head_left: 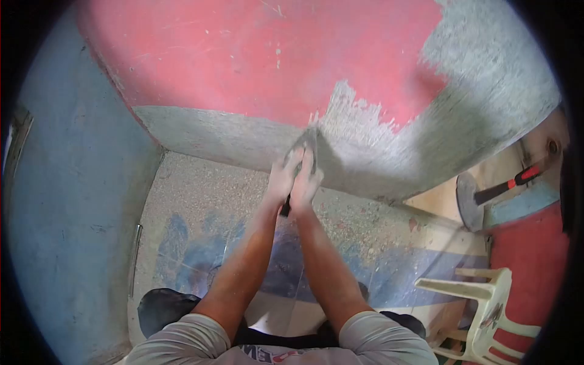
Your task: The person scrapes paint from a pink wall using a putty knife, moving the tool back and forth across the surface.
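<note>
1. The wall (255, 55) in front of me is the biggest thing. Most of it is red, and the low part and the right part are bare grey.
2. The floor (201, 194) is under me. It is grey and dusty, with blue marks on it.
3. Another wall (73, 201) stands on my left side. It is blue-grey.
4. A pale plastic chair (486, 304) stands low on my right, well apart from my hands.
5. A tool with a red and black handle (511, 182) leans far off on my right, next to a round flat grey thing (468, 204).
6. My left hand (283, 176) is up at the wall. Its fingers are pressed together and wrapped around the scraper.
7. My right hand (306, 182) is just beside my left hand and touches it. Its fingers are pressed together too, and they lie flat on top of the scraper.
8. The scraper (308, 141) is the smallest thing. It sits between my two hands. Its grey blade sticks out above my fingertips and touches the wall right where the red paint meets the grey. Its dark handle (285, 211) pokes out under my hands.
</note>
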Available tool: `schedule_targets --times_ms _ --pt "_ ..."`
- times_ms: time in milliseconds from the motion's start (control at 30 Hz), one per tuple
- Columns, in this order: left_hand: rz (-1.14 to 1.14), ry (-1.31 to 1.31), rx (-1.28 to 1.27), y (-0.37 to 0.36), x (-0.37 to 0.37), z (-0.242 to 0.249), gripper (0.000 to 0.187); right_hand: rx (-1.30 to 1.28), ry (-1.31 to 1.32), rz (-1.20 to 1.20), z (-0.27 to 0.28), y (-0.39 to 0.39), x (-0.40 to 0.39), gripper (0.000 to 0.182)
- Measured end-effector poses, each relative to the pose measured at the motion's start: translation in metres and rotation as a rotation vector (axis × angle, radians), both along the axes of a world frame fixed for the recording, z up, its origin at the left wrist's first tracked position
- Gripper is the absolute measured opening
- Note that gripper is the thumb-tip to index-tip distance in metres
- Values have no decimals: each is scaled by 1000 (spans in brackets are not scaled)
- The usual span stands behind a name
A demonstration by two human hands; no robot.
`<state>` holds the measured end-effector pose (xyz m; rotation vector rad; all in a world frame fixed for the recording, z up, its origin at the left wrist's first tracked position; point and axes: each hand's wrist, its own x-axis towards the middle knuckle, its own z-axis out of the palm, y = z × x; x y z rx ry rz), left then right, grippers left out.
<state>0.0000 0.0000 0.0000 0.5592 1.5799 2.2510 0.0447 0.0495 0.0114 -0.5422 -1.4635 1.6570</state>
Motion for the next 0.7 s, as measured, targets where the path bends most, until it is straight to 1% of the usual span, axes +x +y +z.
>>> schedule_targets --times_ms 33,67,100,167,200,267,300,333,367,400,433,467,533,567,600,633,700 --pt "-66 -51 24 2 -4 17 54 31 -91 -7 26 3 4 52" --pt "-130 -98 53 3 -5 22 60 67 -179 -13 36 3 8 57" --pt "-66 -190 -165 -54 20 -2 57 -96 -237 6 10 -49 32 53" --pt "31 -177 -158 -27 12 -21 52 29 -183 -9 4 -27 24 45" --pt "42 -191 -95 -12 12 -28 52 -14 -170 -19 -14 -21 21 46" --pt "14 -206 -46 -17 23 -53 51 -80 -127 -31 -45 -20 21 52" --pt "3 -220 -24 -17 25 -59 51 -107 -104 -29 -50 -22 24 56" --pt "-4 -209 -77 -18 26 -43 47 -86 -132 -48 -48 -18 21 55" --pt "40 -138 -107 -16 21 -28 46 -21 -175 -85 -46 -11 12 54" --pt "81 -73 -144 -14 17 2 44 38 -227 -123 -42 -4 2 54" --pt "121 -16 -187 -15 19 19 43 -41 -205 -29 -6 -6 10 50" --pt "80 -86 -137 -17 21 27 44 -122 -190 60 31 -8 18 46" --pt "4 -198 -10 -14 18 41 46 -58 -83 20 27 -13 17 46" --pt "29 -158 -61 -16 19 34 46 -19 -24 0 26 -15 16 47" --pt "52 -116 -107 -19 20 15 47 14 -197 -13 -3 -12 15 46" --pt "75 -72 -151 -20 21 -6 47 19 -170 -19 -22 -14 18 46" --pt "125 -122 -97 -20 28 -50 48 27 -124 -22 -53 -22 22 46"
